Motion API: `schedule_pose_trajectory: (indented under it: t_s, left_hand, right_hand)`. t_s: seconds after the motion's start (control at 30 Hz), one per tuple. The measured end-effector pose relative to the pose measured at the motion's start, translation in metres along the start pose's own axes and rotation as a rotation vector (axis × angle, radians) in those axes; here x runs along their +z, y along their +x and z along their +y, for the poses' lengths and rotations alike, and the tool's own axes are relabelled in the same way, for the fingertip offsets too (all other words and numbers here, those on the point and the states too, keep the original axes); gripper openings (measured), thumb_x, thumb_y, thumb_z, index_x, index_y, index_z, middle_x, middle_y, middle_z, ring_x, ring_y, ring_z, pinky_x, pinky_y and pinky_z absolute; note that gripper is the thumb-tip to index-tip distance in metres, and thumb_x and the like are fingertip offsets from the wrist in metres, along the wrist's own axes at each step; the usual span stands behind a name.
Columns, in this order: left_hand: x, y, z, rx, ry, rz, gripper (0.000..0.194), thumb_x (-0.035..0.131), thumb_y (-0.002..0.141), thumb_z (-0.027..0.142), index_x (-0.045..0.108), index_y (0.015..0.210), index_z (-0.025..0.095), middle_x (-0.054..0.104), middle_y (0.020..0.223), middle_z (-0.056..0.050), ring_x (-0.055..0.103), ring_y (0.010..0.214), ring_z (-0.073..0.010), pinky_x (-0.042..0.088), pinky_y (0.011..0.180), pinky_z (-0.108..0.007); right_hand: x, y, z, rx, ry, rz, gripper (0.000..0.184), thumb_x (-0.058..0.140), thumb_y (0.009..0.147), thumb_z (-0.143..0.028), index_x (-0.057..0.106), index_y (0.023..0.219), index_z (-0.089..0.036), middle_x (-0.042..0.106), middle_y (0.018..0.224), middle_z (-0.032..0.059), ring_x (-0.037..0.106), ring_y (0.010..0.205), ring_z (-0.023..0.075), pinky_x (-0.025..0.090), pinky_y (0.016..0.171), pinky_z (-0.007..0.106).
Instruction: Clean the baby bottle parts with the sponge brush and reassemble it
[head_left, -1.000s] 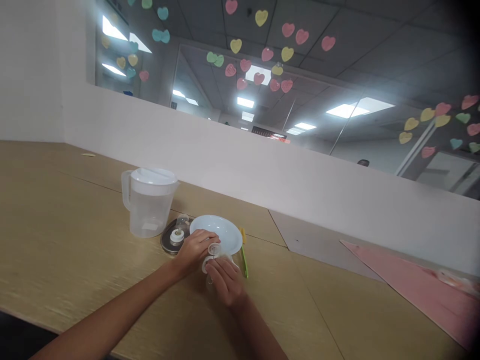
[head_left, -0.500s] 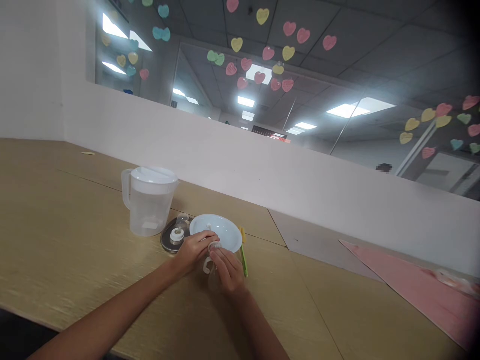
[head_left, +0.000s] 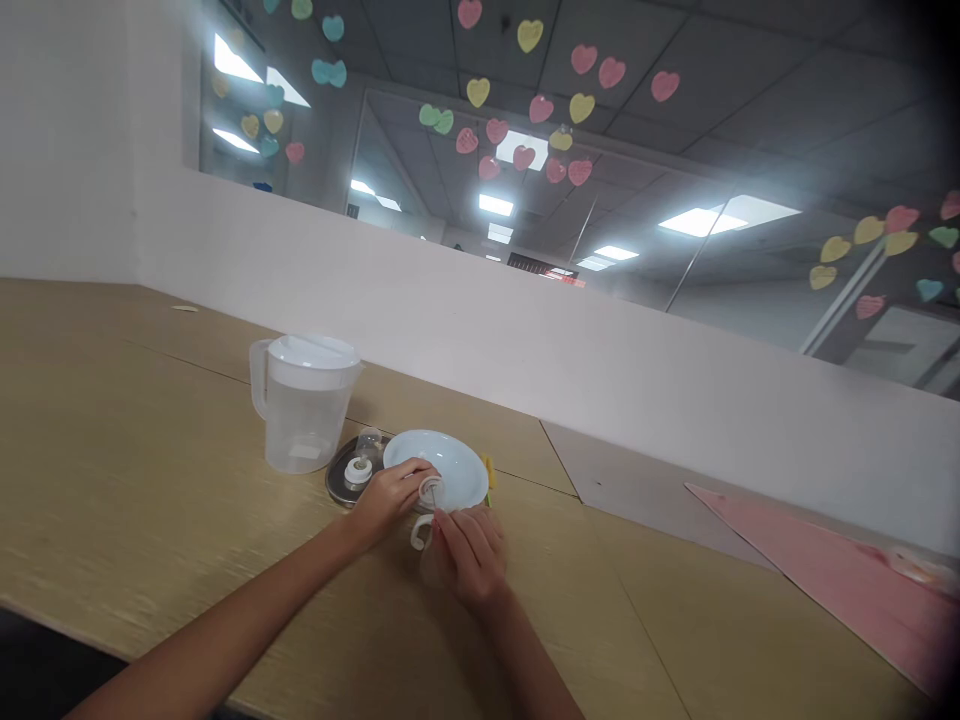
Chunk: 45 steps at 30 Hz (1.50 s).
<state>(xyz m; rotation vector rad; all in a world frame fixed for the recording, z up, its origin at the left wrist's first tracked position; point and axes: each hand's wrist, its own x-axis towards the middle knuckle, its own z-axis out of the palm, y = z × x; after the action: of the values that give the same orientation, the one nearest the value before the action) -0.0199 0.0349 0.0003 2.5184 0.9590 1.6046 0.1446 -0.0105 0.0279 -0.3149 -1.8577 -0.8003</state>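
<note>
Left hand (head_left: 394, 500) — fingers curled, gripping a small clear cap (head_left: 430, 490) at its left edge. Right hand (head_left: 474, 555) is closed, thumb and fingertips apparently pinching a thin stick (head_left: 434, 499); too small to tell what kind. Key relation: cap sits between the hands, just right of the left fingertips and just beyond the right ones; the stick's long axis runs from the cap's face back toward the right fingertips, nearly straight away from the person. Left hand is nearer the cap, right nearer the stick's near end. White curved handle (head_left: 420, 533) just left of the right fingers — its body is mostly hidden. Beyond: blue bowl (head_left: 459, 465), then dark tray (head_left: 335, 484) left of it, then lidded jug (head_left: 307, 415).
</note>
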Motion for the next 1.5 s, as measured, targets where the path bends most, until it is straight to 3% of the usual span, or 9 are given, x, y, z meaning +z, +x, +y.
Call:
schedule_pose_trajectory:
  t_s: [0.13,0.4,0.77,1.5]
  left_hand:
    - [-0.001,-0.001,0.007,0.026,0.019,0.013,0.023,0.04,0.094,0.024,0.061,0.097,0.017,0.063,0.096,-0.006,0.06,0.086,-0.0124,0.05,0.078,-0.024]
    - [0.001,-0.001,0.016,0.172,0.078,0.045,0.025,0.04,0.094,0.023,0.062,0.104,0.015,0.064,0.096,-0.009,0.062,0.088,-0.0146,0.051,0.078,-0.025]
    - [0.001,0.001,-0.005,-0.033,-0.081,0.04,0.028,0.037,0.094,0.021,0.063,0.101,0.017,0.063,0.101,-0.008,0.059,0.096,-0.0143,0.049,0.086,-0.027]
    - [0.0,0.005,-0.017,-0.167,-0.06,-0.129,0.029,0.039,0.093,0.028,0.066,0.102,0.02,0.064,0.105,-0.006,0.06,0.096,-0.0168,0.048,0.084,-0.028]
  right_hand:
    - [0.006,-0.002,-0.002,0.012,-0.053,0.043,0.01,0.06,0.079,-0.008,0.059,0.088,-0.013,0.06,0.063,0.0012,0.053,0.059,0.0115,0.039,0.057,0.027]
    - [0.007,-0.002,0.007,0.027,-0.131,-0.017,0.007,0.059,0.08,-0.012,0.059,0.087,-0.015,0.059,0.061,-0.0004,0.049,0.056,0.0113,0.035,0.058,0.029]
    - [-0.005,0.01,-0.01,0.074,-0.048,0.052,0.008,0.057,0.08,-0.01,0.058,0.086,-0.015,0.056,0.059,-0.0012,0.05,0.058,0.0113,0.04,0.062,0.028]
    - [-0.019,0.013,-0.002,0.056,-0.052,0.112,0.005,0.051,0.084,-0.013,0.054,0.084,-0.016,0.051,0.059,-0.0012,0.046,0.057,0.0117,0.036,0.055,0.027]
